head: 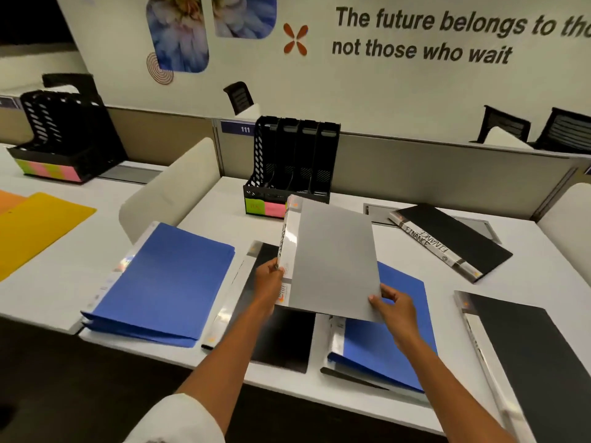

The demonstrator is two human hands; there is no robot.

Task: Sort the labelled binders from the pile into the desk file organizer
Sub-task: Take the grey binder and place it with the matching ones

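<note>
A grey binder (332, 260) with a white labelled spine is held above the desk, tilted. My left hand (268, 284) grips its spine edge and my right hand (395, 303) pinches its lower right corner. Beneath it lie a black binder (281, 340) and a blue binder (383, 340). A stack of blue binders (160, 286) sits to the left. Black binders marked FINANCE (447, 238) lie at the back right. A black binder (540, 359) lies at the far right. The black desk file organizer (291, 164), with green and pink labels, stands at the back of the desk.
A white desk divider (172, 190) separates this desk from the left one, which carries a second black organizer (64, 135) and yellow and orange folders (35, 228). A grey partition wall (431, 174) runs behind. The white desk's front edge (287, 388) is near me.
</note>
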